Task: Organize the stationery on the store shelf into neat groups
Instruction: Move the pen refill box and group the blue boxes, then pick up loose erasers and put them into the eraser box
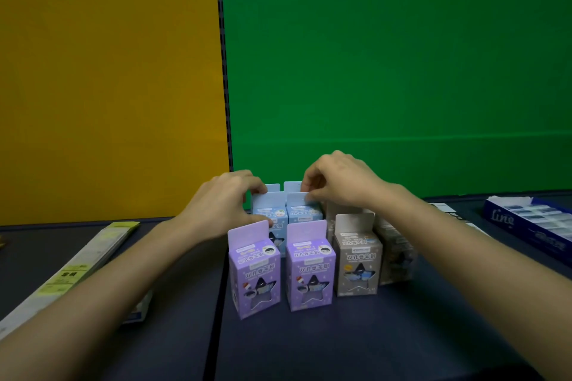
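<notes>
Small sharpener boxes stand grouped on the dark shelf (309, 343). Two purple boxes (255, 269) (310, 267) stand in the front row, with a grey box (357, 260) to their right and another grey box (397, 254) behind it. Light blue boxes stand in the rows behind. My left hand (223, 201) grips the left blue box (268, 213), fingers curled over its top tab and thumb on its front. My right hand (337, 181) pinches the top tab of the right blue box (301, 212). Two more blue tabs (283, 187) show at the back.
A long flat pack with yellow labels (80, 269) lies at the left. A blue tray of erasers marked "line" (532, 219) sits at the far right, with flat packs (445, 210) beside it. Yellow (108, 71) and green (387, 71) back panels rise behind the shelf.
</notes>
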